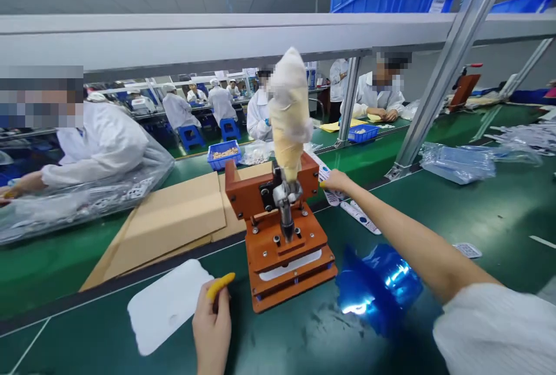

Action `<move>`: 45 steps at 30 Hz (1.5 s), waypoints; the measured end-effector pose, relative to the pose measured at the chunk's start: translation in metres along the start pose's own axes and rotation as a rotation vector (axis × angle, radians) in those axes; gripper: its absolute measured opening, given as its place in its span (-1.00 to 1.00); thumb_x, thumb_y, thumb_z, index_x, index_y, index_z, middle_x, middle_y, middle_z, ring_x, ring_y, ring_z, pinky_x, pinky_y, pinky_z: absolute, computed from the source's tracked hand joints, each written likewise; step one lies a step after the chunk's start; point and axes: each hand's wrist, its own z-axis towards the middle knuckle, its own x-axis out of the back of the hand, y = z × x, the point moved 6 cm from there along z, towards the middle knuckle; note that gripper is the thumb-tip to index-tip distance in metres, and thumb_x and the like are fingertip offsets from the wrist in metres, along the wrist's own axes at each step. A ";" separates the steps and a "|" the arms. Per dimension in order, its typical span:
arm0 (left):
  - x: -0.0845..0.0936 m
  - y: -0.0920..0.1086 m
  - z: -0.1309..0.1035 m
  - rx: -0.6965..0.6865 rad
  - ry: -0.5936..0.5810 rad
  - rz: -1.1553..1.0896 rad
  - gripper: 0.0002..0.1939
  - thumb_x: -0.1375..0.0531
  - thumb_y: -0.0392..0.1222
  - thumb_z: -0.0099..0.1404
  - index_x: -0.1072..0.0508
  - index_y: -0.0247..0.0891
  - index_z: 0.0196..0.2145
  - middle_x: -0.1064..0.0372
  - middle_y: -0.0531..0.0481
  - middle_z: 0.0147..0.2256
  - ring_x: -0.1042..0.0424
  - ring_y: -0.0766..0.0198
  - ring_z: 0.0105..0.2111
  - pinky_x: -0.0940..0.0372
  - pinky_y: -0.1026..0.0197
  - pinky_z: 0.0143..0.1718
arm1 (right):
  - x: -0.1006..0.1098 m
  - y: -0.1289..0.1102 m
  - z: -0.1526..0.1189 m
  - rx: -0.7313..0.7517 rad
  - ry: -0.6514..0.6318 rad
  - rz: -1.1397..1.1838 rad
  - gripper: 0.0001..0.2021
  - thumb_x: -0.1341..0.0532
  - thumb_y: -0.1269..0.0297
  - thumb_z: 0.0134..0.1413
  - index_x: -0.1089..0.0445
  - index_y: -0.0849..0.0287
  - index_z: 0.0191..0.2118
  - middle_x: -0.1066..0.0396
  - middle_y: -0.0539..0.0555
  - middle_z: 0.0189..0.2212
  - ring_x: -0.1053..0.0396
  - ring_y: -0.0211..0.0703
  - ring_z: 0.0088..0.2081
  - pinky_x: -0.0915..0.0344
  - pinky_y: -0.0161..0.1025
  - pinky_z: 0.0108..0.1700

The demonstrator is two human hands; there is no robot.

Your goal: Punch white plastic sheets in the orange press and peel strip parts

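My left hand (212,323) is raised over the green bench, thumb and index finger apart, with a yellow finger cot (220,286) on the index finger. Nothing shows in it. A white sheet with a wavy edge (167,308) lies beside it. My right hand (337,182) reaches behind the orange press (286,247), fingers together at several white printed strips (360,217); whether it grips one is hidden. A white piece (291,265) sits in the press's slot. The lever (290,126) above is wrapped in cloth and tape.
Crumpled blue film (380,288) lies right of the press. Flat cardboard (174,221) rests behind on the left. Clear plastic bags (458,163) are at right. A metal post (452,68) and a shelf rail (174,42) frame the bench. Co-workers in white sit across from me.
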 end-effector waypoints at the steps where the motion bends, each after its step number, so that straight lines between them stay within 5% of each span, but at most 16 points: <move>1: -0.001 0.004 -0.003 -0.013 -0.001 -0.010 -0.71 -0.06 0.05 0.19 -0.41 -0.19 -0.32 -0.31 0.02 -0.41 -0.32 0.25 -0.49 -0.24 0.23 -0.46 | -0.005 0.010 -0.012 -0.003 -0.026 -0.037 -0.68 -0.17 0.16 0.19 -0.31 0.27 -0.03 -0.37 0.12 -0.14 -0.39 -0.17 -0.20 -0.39 -0.14 -0.18; 7: -0.004 0.012 -0.016 -0.120 -0.038 -0.045 -0.79 -0.03 -0.10 0.28 -0.41 -0.21 -0.29 -0.29 0.02 -0.38 -0.30 0.29 -0.49 -0.24 0.25 -0.47 | -0.051 0.056 -0.090 0.044 0.006 -0.215 -0.49 -0.24 0.12 0.07 -0.23 0.40 0.04 -0.32 0.35 -0.04 -0.33 0.09 -0.02 -0.29 -0.02 -0.05; 10: 0.000 0.019 -0.024 -0.178 -0.029 -0.021 -0.80 0.00 -0.18 0.32 -0.40 -0.22 -0.30 -0.29 0.00 -0.37 -0.32 0.28 -0.46 -0.26 0.24 -0.45 | -0.047 0.058 -0.111 0.099 0.102 -0.245 -0.29 -0.27 0.01 -0.04 -0.16 0.46 0.11 -0.23 0.50 0.05 -0.18 0.37 0.10 -0.19 0.15 0.01; 14: -0.004 0.067 -0.041 -0.495 -0.018 0.067 -0.78 0.02 -0.34 0.32 -0.39 -0.24 -0.18 -0.35 -0.08 -0.26 -0.38 0.20 -0.26 -0.34 0.16 -0.26 | -0.004 0.046 -0.116 0.221 0.209 -0.179 -0.21 -0.22 -0.01 0.00 -0.01 0.38 0.24 -0.14 0.43 0.15 -0.09 0.42 0.15 -0.16 0.25 0.04; 17: -0.035 0.110 -0.056 -0.799 -0.200 0.223 -0.70 0.01 -0.40 0.31 -0.36 -0.28 -0.05 -0.39 -0.15 -0.14 -0.37 0.11 -0.10 -0.32 -0.01 -0.05 | 0.038 0.029 -0.125 0.328 0.286 -0.040 -0.33 -0.14 0.11 0.08 0.00 0.29 0.25 -0.24 0.30 0.10 -0.23 0.18 0.10 -0.28 0.04 0.02; 19: -0.052 0.122 -0.058 -0.817 -0.240 0.321 -0.72 -0.01 -0.37 0.31 -0.35 -0.32 -0.05 -0.40 -0.19 -0.13 -0.37 0.04 -0.07 -0.30 -0.09 -0.01 | 0.068 0.006 -0.146 0.505 0.365 0.259 -0.43 -0.14 0.12 0.10 -0.09 0.17 0.20 -0.32 0.20 0.04 -0.30 0.04 0.05 -0.31 -0.05 0.03; 21: -0.054 0.122 -0.058 -0.767 -0.210 0.321 -0.72 -0.02 -0.34 0.32 -0.33 -0.31 -0.03 -0.38 -0.21 -0.09 -0.34 0.02 0.00 -0.30 -0.10 0.03 | 0.100 -0.023 -0.179 0.789 0.399 0.674 -0.49 -0.18 0.06 0.09 -0.15 0.06 0.15 -0.35 0.12 -0.01 -0.31 -0.01 0.05 -0.29 -0.06 0.07; 24: -0.032 0.106 -0.066 -0.721 -0.107 0.199 -0.66 -0.01 -0.36 0.32 -0.26 -0.24 0.05 -0.30 -0.18 0.02 -0.24 0.07 0.11 -0.26 -0.08 0.10 | 0.145 -0.075 -0.236 1.203 0.251 1.152 -0.47 -0.24 0.00 0.06 -0.18 0.02 0.12 -0.36 0.06 -0.04 -0.31 -0.09 0.04 -0.27 -0.10 0.09; 27: 0.005 0.080 -0.072 -0.601 0.061 0.113 -0.68 -0.03 -0.37 0.31 -0.27 -0.20 0.00 -0.30 -0.15 -0.05 -0.29 0.10 0.03 -0.29 -0.03 0.03 | 0.173 -0.121 -0.270 1.334 0.069 1.317 -0.66 -0.24 0.04 0.09 -0.35 0.13 -0.10 -0.39 0.03 -0.31 -0.39 -0.16 -0.23 -0.36 -0.22 -0.20; 31: 0.040 0.050 -0.076 -0.423 0.217 0.127 -0.81 -0.02 -0.34 0.32 -0.35 -0.21 -0.15 -0.28 -0.07 -0.22 -0.35 0.19 -0.18 -0.33 0.09 -0.16 | 0.148 -0.135 -0.280 1.337 0.142 1.263 -0.81 -0.14 0.22 0.20 -0.29 0.14 -0.44 -0.16 -0.05 -0.56 -0.21 -0.29 -0.54 -0.22 -0.27 -0.48; 34: 0.049 0.040 -0.078 -0.337 0.260 0.137 -0.83 0.00 -0.33 0.33 -0.36 -0.22 -0.20 -0.26 -0.06 -0.27 -0.35 0.21 -0.23 -0.33 0.13 -0.21 | 0.099 -0.114 -0.285 1.505 0.377 1.155 -0.87 -0.24 0.31 0.06 -0.27 0.10 -0.44 -0.21 -0.06 -0.54 -0.27 -0.22 -0.50 -0.27 -0.20 -0.42; 37: 0.038 0.055 -0.080 -0.429 0.139 0.125 -0.81 0.01 -0.38 0.33 -0.34 -0.23 -0.18 -0.29 -0.08 -0.27 -0.36 0.22 -0.23 -0.35 0.15 -0.24 | 0.074 -0.100 -0.292 1.637 0.496 0.972 -0.80 -0.30 0.42 -0.06 -0.24 0.14 -0.54 -0.26 -0.03 -0.56 -0.30 -0.18 -0.44 -0.33 -0.06 -0.24; 39: 0.016 0.078 -0.082 -0.591 -0.052 0.127 -0.74 0.02 -0.41 0.32 -0.33 -0.24 -0.10 -0.34 -0.12 -0.19 -0.37 0.19 -0.14 -0.37 0.12 -0.16 | 0.088 -0.105 -0.291 1.589 0.405 0.942 -0.77 -0.30 0.38 -0.02 -0.23 0.15 -0.57 -0.25 -0.03 -0.59 -0.28 -0.22 -0.49 -0.35 -0.07 -0.26; 41: -0.010 0.101 -0.081 -0.746 -0.224 0.165 -0.66 0.04 -0.42 0.33 -0.28 -0.25 0.02 -0.34 -0.17 -0.05 -0.33 0.16 -0.01 -0.33 0.05 -0.01 | 0.116 -0.122 -0.278 1.426 0.170 1.058 -0.76 -0.28 0.26 0.05 -0.24 0.15 -0.53 -0.22 -0.06 -0.64 -0.24 -0.27 -0.58 -0.34 -0.15 -0.39; 45: -0.057 0.124 -0.048 -0.740 -0.340 0.367 -0.77 -0.02 -0.28 0.35 -0.37 -0.30 -0.09 -0.37 -0.22 -0.05 -0.33 0.02 0.02 -0.27 -0.11 0.04 | 0.152 -0.171 -0.233 1.003 -0.195 1.230 -0.79 -0.13 0.17 0.22 -0.21 0.16 -0.38 -0.08 -0.17 -0.72 -0.09 -0.39 -0.72 -0.24 -0.33 -0.57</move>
